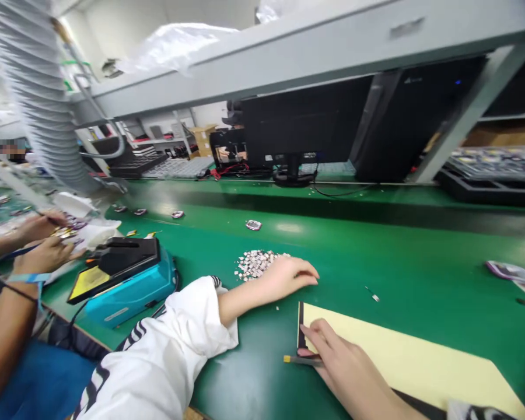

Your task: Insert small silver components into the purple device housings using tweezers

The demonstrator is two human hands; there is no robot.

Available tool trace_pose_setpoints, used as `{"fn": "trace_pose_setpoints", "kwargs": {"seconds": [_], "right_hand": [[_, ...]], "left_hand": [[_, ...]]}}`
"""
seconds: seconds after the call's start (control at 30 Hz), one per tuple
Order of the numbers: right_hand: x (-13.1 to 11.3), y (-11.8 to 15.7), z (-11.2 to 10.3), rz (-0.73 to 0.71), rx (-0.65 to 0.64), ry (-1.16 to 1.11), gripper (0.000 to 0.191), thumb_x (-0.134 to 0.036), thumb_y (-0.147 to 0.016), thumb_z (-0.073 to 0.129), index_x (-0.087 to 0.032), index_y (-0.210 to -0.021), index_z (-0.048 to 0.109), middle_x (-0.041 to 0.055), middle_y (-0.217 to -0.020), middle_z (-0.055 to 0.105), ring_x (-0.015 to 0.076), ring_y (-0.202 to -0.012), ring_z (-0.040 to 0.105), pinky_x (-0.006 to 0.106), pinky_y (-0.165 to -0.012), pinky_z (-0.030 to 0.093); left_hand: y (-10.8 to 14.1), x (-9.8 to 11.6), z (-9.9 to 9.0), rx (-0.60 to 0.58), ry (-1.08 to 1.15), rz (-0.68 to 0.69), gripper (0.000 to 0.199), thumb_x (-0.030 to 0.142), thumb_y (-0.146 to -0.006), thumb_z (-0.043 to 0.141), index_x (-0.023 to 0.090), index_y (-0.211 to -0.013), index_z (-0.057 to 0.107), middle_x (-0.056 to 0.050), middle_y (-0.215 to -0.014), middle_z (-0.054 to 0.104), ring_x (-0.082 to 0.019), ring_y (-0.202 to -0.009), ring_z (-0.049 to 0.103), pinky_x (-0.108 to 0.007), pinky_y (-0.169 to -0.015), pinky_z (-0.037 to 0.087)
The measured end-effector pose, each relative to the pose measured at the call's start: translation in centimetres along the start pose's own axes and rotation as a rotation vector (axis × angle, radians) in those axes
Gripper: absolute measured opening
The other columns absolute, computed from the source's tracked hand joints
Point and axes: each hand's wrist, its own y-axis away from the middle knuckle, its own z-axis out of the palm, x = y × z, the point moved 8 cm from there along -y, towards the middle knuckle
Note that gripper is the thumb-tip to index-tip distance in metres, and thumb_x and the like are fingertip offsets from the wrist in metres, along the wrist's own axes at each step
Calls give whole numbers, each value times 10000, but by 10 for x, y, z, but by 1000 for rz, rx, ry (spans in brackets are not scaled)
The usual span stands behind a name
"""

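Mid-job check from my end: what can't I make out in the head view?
All in the head view:
- Left hand: its underside is turned from the camera, so any held item is hidden.
- Pile of small parts: partly hidden by that hand; single pieces are too small to identify.
- Grey strip: one end is covered by the right hand.
- Yellow board: partly covered by the right forearm.
- Purple-edged item: details blurred.

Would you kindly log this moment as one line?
left hand: near parts pile | right hand: at yellow board, dark end | grey strip: beside right hand, grip unclear
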Motion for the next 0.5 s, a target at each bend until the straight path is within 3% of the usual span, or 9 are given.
{"fn": "trace_pose_setpoints", "kwargs": {"seconds": [0.1, 0.2, 0.33, 0.5], "right_hand": [[3, 3, 17, 6, 8, 67, 392, 8, -675, 322, -126, -991, 513, 71, -802, 535, 140, -475, 597, 227, -384, 490], [3, 3, 18, 15, 75, 188, 348, 11, -687, 331, -83, -955, 533, 100, -813, 532, 144, -406, 576, 231, -306, 452], [-4, 2, 17, 59, 65, 341, 373, 73, -650, 319, -55, -885, 578, 72, -695, 514, 121, -319, 503, 235, -285, 428], [-15, 0, 20, 29, -71, 380, 419, 110, -623, 320, -79, -885, 588, 87, -708, 545, 140, -446, 566, 209, -373, 461]], "left_hand": [[12, 3, 26, -33, 413, -63, 178, 234, -776, 545, 123, -885, 632, -42, -841, 678, -102, -761, 627, -157, -698, 474], [18, 1, 51, -74, 625, -125, 181, 224, -739, 586, 125, -879, 642, -47, -840, 669, -130, -784, 625, -203, -730, 487], [16, -4, 58, -68, 709, -109, 171, 185, -742, 580, 126, -884, 654, -59, -899, 645, -132, -830, 608, -210, -781, 473], [14, -5, 56, -68, 647, -44, 196, 166, -741, 576, 79, -898, 655, -99, -871, 635, -144, -809, 596, -201, -735, 475]]}}
